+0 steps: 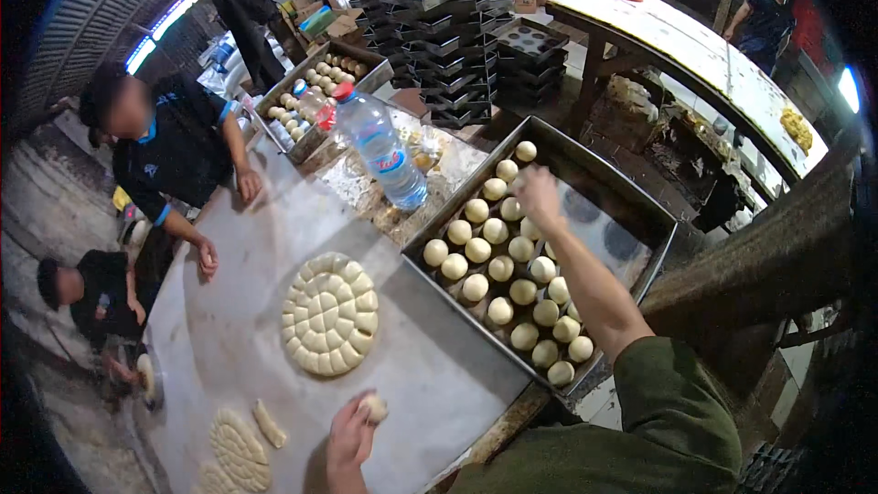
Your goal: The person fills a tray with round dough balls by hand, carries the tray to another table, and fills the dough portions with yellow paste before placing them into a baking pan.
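Note:
My left hand (349,434) is closed round a pale dough ball (373,407) above the near edge of the white table (402,357). My right hand (540,194) reaches over a deep black metal tray (468,316). It is blurred among the dough balls there, and its fingertips are partly hidden, so I cannot tell whether it holds one. Several rows of round dough balls (500,268) fill the tray's left and near parts. On the table lies a round, flat slab of dough (330,314) cut into many pieces. Another cut dough piece (240,450) and a short dough strip (269,424) lie left of my left hand.
A water bottle with a red cap (382,151) stands at the tray's far left corner. Behind it sits another tray of dough balls (373,82). Stacked black trays (430,37) rise at the back. Two people (174,151) are along the table's left side.

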The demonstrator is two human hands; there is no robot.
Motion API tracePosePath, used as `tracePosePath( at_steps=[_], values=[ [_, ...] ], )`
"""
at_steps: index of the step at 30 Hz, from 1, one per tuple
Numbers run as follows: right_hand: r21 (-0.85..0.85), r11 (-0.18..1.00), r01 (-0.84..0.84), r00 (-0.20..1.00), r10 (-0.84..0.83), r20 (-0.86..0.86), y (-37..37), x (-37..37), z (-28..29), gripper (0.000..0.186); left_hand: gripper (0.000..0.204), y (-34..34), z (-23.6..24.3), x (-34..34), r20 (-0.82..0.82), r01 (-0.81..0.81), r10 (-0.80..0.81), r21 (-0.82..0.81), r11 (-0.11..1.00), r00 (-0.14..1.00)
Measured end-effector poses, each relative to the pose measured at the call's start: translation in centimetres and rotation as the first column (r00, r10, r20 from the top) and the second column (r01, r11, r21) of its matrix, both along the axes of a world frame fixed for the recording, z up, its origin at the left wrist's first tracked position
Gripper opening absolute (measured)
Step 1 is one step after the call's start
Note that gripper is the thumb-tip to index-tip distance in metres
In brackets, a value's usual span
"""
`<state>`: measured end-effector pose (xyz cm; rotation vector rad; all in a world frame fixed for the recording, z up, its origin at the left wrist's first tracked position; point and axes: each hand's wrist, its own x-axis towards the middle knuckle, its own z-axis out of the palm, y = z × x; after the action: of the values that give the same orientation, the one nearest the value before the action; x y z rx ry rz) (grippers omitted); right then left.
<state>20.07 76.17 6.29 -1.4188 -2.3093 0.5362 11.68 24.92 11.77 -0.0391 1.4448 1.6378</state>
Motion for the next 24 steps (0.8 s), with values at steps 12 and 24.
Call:
tracePosePath(
  at_steps=[12,24],
  values=[
    [-0.142,0.986,-0.086,0.768,-0.025,-0.640,-18.9,14.1,8.6,0.037,0.033,50.1,-2.4,2.2,-0.913,0.332,-0.318,-0.391,0.858,-0.255],
    [-0.496,0.430,-0.754,0.655,0.552,-0.517,-32.2,12.2,2.2,0.013,0.015,3.7,-7.5,5.8,-0.955,-0.434,-0.233,-0.291,0.853,0.183]
  ],
)
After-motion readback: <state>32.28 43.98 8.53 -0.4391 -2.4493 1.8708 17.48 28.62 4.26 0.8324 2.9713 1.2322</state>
